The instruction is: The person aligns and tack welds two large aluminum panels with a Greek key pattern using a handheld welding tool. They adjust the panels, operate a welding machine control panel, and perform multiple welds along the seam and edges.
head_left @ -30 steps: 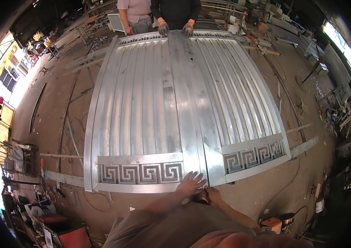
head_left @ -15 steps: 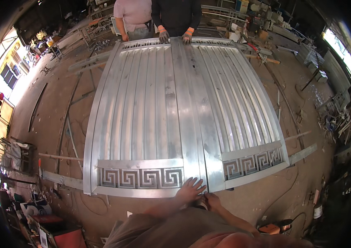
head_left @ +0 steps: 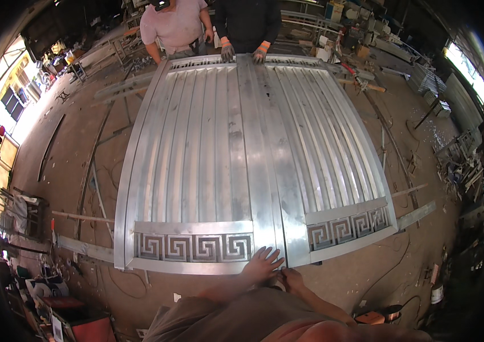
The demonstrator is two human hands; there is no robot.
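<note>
Head view: silver metal gate (head_left: 260, 171) lies flat, fills mid-frame, slats running top to bottom. Greek-key strips at its near end: left strip (head_left: 194, 247) bottom centre-left, right strip (head_left: 348, 227) right of centre. Dark seam (head_left: 283, 233) runs between them to the near edge.

Left hand (head_left: 262, 266), bottom centre: palm down on near edge, fingers spread wide, just left of seam. Right hand (head_left: 291, 279), just right of it: fingers curled in narrow at seam end; can't tell if it holds anything, too small and partly hidden.

Top centre: co-worker in black top (head_left: 247, 25), gray-orange gloves (head_left: 227, 52) on far edge. Upper left of them: second person in pink top (head_left: 174, 27) by far left corner.
</note>
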